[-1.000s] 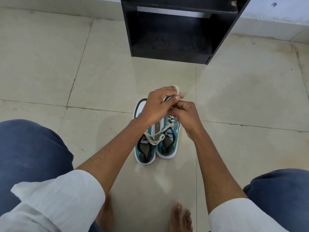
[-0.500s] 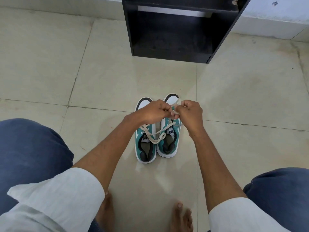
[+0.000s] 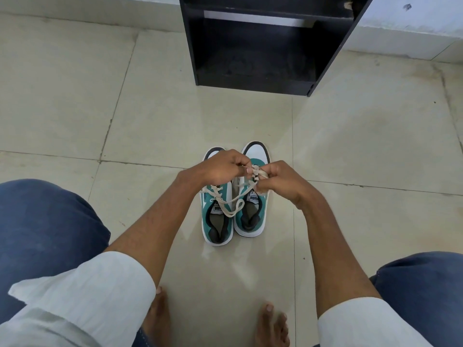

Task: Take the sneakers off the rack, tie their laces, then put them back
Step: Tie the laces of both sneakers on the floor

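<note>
Two teal and white sneakers stand side by side on the floor, toes pointing away from me: the left sneaker (image 3: 217,221) and the right sneaker (image 3: 251,216). Above the right sneaker's tongue, my left hand (image 3: 220,169) and my right hand (image 3: 280,180) pinch its cream lace (image 3: 258,172) between fingertips. A loose loop of that lace (image 3: 234,209) trails across onto the left sneaker. The left hand hides much of the left sneaker's toe. The black shoe rack (image 3: 253,43) stands beyond the sneakers, its lower shelf bare.
Pale floor tiles (image 3: 125,108) spread all around. My bare feet (image 3: 270,324) rest just below the sneakers, and my knees in blue trousers (image 3: 45,229) flank the view. A white wall base (image 3: 411,28) runs behind the rack.
Both hands have dropped from higher above the toes down to the right sneaker's lacing and drawn slightly apart, pulling the lace between them. The sneakers have stayed in place.
</note>
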